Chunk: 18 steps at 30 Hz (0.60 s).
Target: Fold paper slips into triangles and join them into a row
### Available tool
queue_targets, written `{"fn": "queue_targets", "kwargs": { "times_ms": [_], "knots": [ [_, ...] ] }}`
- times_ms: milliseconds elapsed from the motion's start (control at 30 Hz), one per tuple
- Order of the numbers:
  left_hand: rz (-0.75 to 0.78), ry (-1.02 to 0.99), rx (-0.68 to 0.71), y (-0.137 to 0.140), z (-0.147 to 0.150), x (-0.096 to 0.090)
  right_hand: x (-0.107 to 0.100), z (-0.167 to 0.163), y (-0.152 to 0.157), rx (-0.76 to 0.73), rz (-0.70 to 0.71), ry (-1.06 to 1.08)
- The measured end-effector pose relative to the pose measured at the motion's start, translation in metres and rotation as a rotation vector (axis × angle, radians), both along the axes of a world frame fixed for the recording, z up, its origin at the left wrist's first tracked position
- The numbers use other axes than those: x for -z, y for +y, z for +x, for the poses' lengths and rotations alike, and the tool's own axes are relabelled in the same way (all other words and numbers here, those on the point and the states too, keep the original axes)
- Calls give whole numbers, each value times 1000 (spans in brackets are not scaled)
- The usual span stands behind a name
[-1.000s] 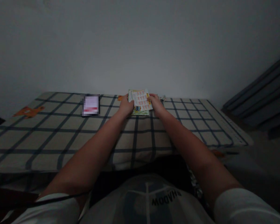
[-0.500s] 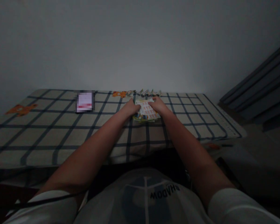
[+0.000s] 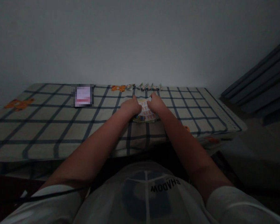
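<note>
Left hand [image 3: 131,106]: closed on printed sheets [image 3: 146,114]
Right hand [image 3: 156,103]: pinching their far-right corner
Opposed grip: likely steadies them

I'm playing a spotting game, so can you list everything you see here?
wall: one, grey, behind everything
checked cloth: one, pale with dark lines, across the middle
bear prints: at least three, orange, on the cloth
folded papers: several, mixed colours, along the cloth's far edge
blurred rectangle: one, lilac with a red band, left on the cloth
printed papers: stack, count unclear, white and orange, middle of the cloth
ridged thing: one, dark grey, far right
shirt: one, pale with dark lettering, bottom
left grip: one, bare, holding the papers
right grip: one, bare, holding them too
</note>
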<state>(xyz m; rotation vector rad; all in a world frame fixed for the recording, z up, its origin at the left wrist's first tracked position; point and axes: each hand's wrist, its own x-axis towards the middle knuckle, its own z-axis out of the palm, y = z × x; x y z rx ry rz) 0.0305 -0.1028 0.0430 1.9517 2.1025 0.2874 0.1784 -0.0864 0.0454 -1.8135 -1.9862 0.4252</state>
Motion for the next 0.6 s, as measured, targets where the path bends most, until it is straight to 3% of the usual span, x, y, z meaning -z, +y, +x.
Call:
{"fn": "queue_targets", "kwargs": {
  "times_ms": [267,600],
  "knots": [
    [-89,128,83,-4,0,-9,-8,5,-4,51,25,-178],
    [-79,160,119,10,-4,-12,-4,23,26,8,-35,-120]
  ]
}}
